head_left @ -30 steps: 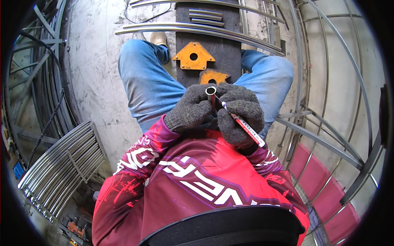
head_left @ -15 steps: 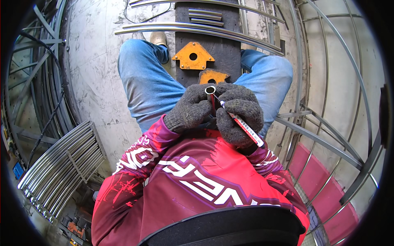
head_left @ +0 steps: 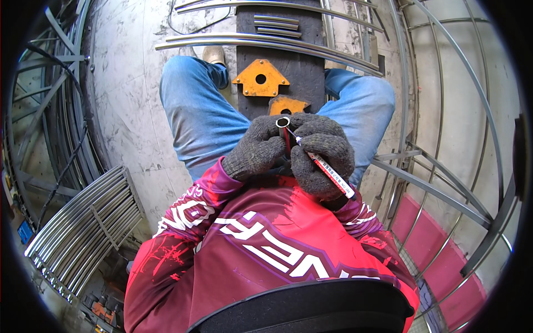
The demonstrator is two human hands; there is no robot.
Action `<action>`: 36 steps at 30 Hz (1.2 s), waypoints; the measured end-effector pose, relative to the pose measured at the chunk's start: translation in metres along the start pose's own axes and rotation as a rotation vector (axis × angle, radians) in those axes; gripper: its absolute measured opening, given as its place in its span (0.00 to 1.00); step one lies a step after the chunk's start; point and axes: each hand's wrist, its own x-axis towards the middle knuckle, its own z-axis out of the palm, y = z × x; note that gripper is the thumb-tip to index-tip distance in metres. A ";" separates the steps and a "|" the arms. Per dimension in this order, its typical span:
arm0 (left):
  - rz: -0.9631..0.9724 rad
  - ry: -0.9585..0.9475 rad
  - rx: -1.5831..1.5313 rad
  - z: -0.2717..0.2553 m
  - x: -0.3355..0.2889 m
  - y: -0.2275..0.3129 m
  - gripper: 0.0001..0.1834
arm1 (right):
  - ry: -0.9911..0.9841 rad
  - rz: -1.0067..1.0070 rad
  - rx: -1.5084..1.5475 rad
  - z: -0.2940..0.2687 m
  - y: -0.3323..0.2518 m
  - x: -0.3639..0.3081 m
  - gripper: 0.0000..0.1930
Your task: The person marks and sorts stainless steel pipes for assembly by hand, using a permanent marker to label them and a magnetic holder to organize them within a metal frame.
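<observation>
Both hands wear dark grey knitted gloves and meet in front of my body. In the fingers of my left hand (head_left: 256,147) is a short metal tube (head_left: 286,135), its round open end turned up toward me. My right hand (head_left: 326,141) grips a white and red marker pen (head_left: 333,177) whose thin tip touches or nearly touches the tube's rim. The tube's lower part is hidden between the gloves. Just beyond my hands lies an orange welding magnet (head_left: 290,104), partly covered by them. A second orange arrow-shaped welding magnet (head_left: 273,83) lies farther off.
Between my knees runs a dark bench top (head_left: 311,61). Long shiny pipes (head_left: 233,38) cross it, with several short tubes (head_left: 277,25) beyond. A welded tube rack (head_left: 83,227) stands at left. Metal frames (head_left: 438,186) stand along the right side.
The hands, tube and pen have shifted very slightly; the pen's rear end has moved a little left. Both hands keep their grip.
</observation>
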 end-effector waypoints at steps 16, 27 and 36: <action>0.004 0.009 0.023 -0.001 -0.001 -0.007 0.23 | -0.005 0.028 -0.035 -0.001 -0.002 0.003 0.17; -0.039 0.006 -0.066 -0.004 -0.002 -0.013 0.23 | 0.009 0.039 -0.033 0.001 -0.002 0.004 0.18; 0.168 0.080 0.153 -0.008 0.009 -0.013 0.09 | 0.295 0.353 -0.100 -0.010 0.023 0.001 0.09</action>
